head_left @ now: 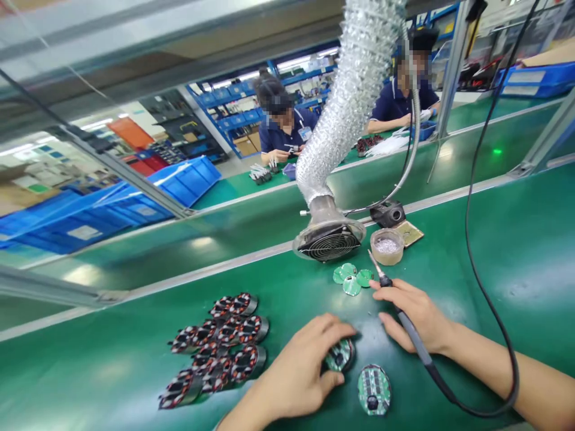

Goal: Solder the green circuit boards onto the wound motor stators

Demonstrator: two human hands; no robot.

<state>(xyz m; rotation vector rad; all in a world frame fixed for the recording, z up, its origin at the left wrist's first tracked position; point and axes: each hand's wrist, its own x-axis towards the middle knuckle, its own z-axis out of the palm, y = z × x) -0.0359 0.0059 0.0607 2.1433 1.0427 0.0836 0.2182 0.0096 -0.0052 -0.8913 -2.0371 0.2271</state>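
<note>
My left hand [302,368] is closed around the edge of a round part topped by a green circuit board [339,355], resting on the bench. In my right hand [420,315] lies a soldering iron [414,336], its tip pointing up and away from me; the index finger is stretched past the handle toward several small round green boards [352,285]. A second round part with a green circuit board [374,389] sits to the right of my left hand. Left of that hand stand several wire-wound motor stators [230,330] in a cluster.
A fume extractor [331,239] hangs from a silver hose [344,96] over the bench. Behind the small boards stand a round tub [387,246] and a black iron holder [387,213]. The iron's cable [476,257] loops at right. Two people work opposite; blue bins [108,203] stand left.
</note>
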